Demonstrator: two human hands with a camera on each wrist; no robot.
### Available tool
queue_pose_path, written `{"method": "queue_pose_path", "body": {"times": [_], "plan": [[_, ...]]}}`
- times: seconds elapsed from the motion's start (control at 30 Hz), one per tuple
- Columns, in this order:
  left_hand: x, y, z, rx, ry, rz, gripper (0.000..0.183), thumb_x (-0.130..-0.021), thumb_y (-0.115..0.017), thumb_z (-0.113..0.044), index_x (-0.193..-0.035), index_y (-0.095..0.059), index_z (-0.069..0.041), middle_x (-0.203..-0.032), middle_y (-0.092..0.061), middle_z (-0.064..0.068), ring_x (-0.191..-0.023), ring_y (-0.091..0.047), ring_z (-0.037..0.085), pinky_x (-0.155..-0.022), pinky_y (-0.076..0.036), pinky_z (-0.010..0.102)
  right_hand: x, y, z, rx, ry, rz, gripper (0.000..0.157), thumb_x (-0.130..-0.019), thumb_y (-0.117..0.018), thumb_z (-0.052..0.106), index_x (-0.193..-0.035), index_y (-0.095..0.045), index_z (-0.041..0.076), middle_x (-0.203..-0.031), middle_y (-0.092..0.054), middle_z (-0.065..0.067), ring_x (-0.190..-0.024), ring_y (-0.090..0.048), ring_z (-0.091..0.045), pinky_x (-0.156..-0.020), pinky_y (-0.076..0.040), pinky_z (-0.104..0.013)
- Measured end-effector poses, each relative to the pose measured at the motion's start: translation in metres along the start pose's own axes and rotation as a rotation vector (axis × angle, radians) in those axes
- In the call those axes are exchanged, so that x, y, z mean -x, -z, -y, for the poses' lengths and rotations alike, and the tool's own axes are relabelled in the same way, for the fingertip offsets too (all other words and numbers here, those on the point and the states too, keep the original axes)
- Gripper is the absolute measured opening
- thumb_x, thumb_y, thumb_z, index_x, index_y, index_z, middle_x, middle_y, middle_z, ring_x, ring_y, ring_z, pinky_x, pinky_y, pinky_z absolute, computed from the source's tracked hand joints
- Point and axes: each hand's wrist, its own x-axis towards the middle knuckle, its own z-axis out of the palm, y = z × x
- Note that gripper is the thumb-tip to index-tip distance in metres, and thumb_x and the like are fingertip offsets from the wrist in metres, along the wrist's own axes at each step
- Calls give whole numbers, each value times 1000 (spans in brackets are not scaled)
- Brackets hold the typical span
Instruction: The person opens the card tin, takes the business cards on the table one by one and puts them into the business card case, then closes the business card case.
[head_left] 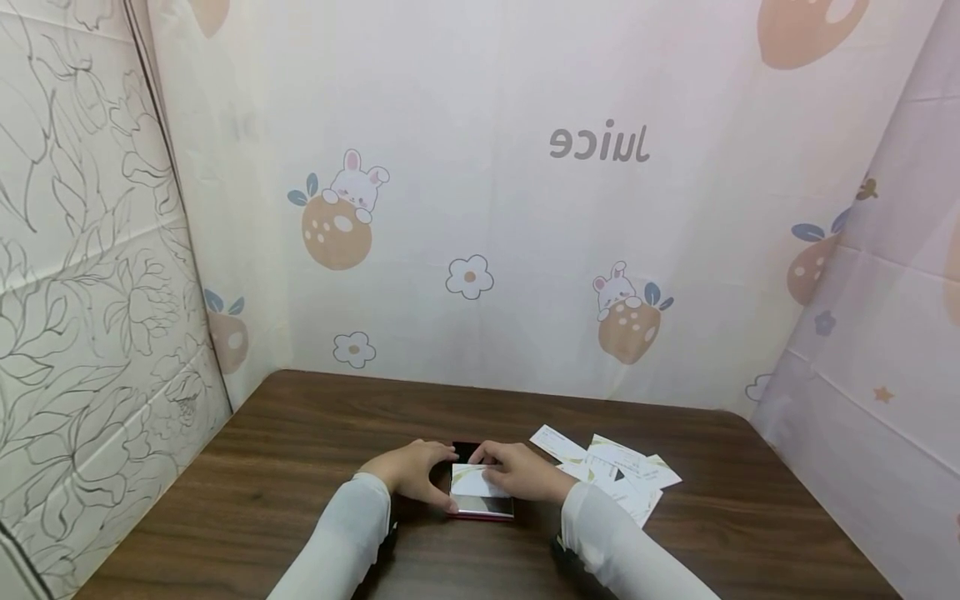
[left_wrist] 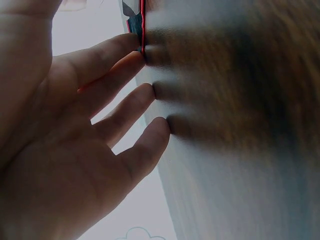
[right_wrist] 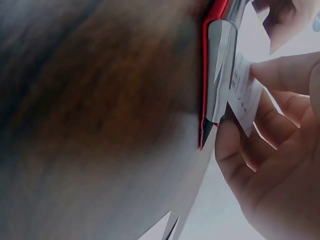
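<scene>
A business card case [head_left: 472, 505] with a red edge, a silver metal part and a black inside lies opened out on the table. My left hand [head_left: 411, 472] holds it at the left side, thumb at the near corner and fingertips at the far part. In the left wrist view, two fingers reach the red-edged case [left_wrist: 135, 26]; the other two touch the tabletop. My right hand [head_left: 525, 473] pinches white business cards [head_left: 468, 478] over the case. The right wrist view shows printed text on a card [right_wrist: 246, 95] between thumb and fingers, beside the silver part [right_wrist: 221, 70].
Several white business cards [head_left: 617, 457] with gold-green curves lie spread and overlapping to the right of my right hand. The dark wooden table [head_left: 285, 467] ends at a patterned curtain [head_left: 480, 333] behind, with more curtain at both sides.
</scene>
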Motion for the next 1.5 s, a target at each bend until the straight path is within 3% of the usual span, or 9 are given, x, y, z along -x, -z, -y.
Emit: {"method": "queue_pose_path", "body": {"times": [0.33,0.63,1.17,1.37,1.5], "plan": [[1,-1,-1,12,-3,-10,81,-77,-84,-49,-141,-57,-9,-149,-50,8,-140,-39,31,-110,-36,53,4,-1,2,37,26,72,17,-98,-64,11,-113,-68,15,-100,-66,8,-87,-57,-2,-79,-50,-26],[0,-2,-1,23,-2,-7,81,-77,-84,-50,-142,-56,-9,-149,-50,6,-140,-39,31,-110,-36,52,3,-2,4,110,29,70,14,-98,-62,8,-107,-70,17,-104,-64,9,-90,-56,-1,-79,-49,-25],[1,-4,2,43,-19,-8,79,-79,-84,-46,-142,-56,-9,-149,-50,7,-139,-40,32,-108,-37,53,3,-4,-3,91,45,61,16,-94,-69,4,-105,-74,14,-93,-61,7,-83,-55,1,-76,-51,-21],[2,-4,3,41,-11,-8,79,-79,-83,-46,-143,-55,-9,-149,-49,9,-139,-40,32,-108,-38,54,5,-1,-4,89,72,61,15,-95,-68,8,-107,-74,15,-96,-63,7,-86,-57,1,-78,-52,-22],[1,-3,2,38,-10,-5,78,-79,-83,-46,-143,-55,-10,-149,-49,7,-139,-40,31,-108,-38,54,9,3,-4,84,44,38,17,-96,-67,10,-110,-73,16,-101,-65,9,-85,-57,0,-77,-51,-24]]}}
